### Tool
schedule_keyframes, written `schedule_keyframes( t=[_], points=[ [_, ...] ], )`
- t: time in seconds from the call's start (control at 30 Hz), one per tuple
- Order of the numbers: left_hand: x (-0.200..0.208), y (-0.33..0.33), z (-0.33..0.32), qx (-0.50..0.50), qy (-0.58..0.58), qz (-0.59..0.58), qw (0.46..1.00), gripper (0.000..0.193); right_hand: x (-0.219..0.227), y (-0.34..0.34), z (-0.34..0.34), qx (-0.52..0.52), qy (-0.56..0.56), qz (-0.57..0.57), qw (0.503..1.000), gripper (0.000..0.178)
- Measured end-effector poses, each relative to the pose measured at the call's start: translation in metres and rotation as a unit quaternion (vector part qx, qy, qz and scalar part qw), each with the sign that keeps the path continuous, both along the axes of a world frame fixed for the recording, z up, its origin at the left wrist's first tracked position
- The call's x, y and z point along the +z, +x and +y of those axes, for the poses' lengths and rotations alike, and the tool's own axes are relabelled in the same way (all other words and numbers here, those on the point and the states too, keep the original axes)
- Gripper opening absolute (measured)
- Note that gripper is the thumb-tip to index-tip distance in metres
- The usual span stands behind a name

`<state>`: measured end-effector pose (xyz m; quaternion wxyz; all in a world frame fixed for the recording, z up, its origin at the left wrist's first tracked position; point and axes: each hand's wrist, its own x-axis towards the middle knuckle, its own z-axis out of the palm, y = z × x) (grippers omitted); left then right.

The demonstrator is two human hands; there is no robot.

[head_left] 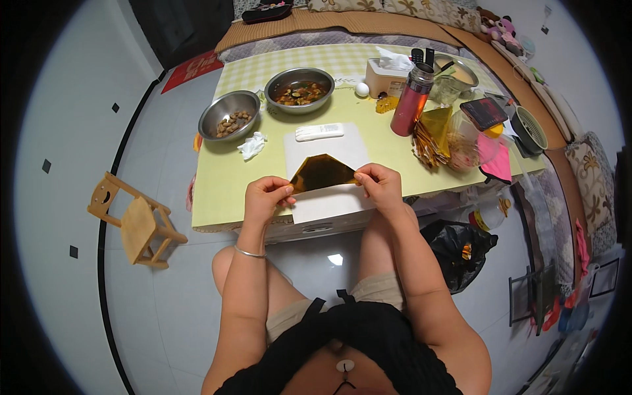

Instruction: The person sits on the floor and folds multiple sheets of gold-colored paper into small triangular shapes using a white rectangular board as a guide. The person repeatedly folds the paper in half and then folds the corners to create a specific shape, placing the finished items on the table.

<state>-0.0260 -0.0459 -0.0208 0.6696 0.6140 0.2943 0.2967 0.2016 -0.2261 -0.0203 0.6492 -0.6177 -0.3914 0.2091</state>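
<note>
Gold foil sheet (320, 172), folded to a peaked shape, held at the near edge of the bench (224, 178) over a white board (326, 201). Left hand (266, 197) pinching the sheet's left lower corner between thumb and fingers; right hand (378, 184) pinching the right lower corner likewise. Step judged in hand: creasing a fold along the bottom edge. Next move, by judgement: firm press along the crease with corners kept level, no slip on the smooth foil.

Far left: steel bowl of brown pieces (229, 113); beside it, steel bowl of stew (299, 89). Crumpled tissue (251, 145) near left. White remote (319, 131) just beyond the board. Right: red flask (411, 100), stack of folded gold pieces (431, 138), tissue box (385, 76). Wooden stool (135, 220) on floor, left.
</note>
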Motion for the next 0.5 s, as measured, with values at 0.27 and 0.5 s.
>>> schedule_keyframes(
  t=[0.27, 0.5],
  points=[
    [-0.005, 0.004, -0.01, -0.023, 0.116, 0.027, 0.993, 0.008, -0.007, 0.003, -0.009, -0.038, 0.022, -0.042, 0.998, 0.008],
    [0.004, 0.014, -0.028, -0.014, 0.096, 0.084, 0.992, 0.004, -0.004, 0.007, -0.026, -0.06, 0.031, -0.004, 0.998, 0.01]
  ],
)
